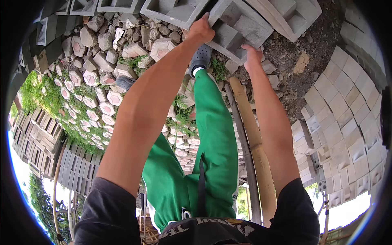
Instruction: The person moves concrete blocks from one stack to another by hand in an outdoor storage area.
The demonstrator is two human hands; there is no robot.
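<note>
Gripping a grey concrete block (234, 30) from both sides, the person bends far forward with both arms stretched down to it. The left hand (201, 30) is closed over the block's left upper edge, fingers curled across the rim; the right hand (252, 53) presses flat against its lower right edge, fingers splayed on the face, so each grip is clamped on the block rather than hanging loose. The block lies at the top of the view, on dirt among other hollow blocks (179, 10), just past the shoe (200, 57) and the green trouser leg (214, 134). To do this well, I judge the hands should sit opposite each other across the block's middle so it does not twist; a hollow block like this is probably heavy and rough, so the fingers want to hook under or into a recess, and the toes should stay out from under it. The bamboo pole (255, 143) lying beside the leg could trip a step backwards. Much is hard to read: whether the block is already off the ground or resting there cannot be told, the left fingertips vanish over the rim, and the underside is hidden. The fisheye bends the stacked pavers (347, 114) on the right and the rubble of hexagonal pieces (94, 98) on the left, and the other foot is mostly hidden behind the left arm.
</note>
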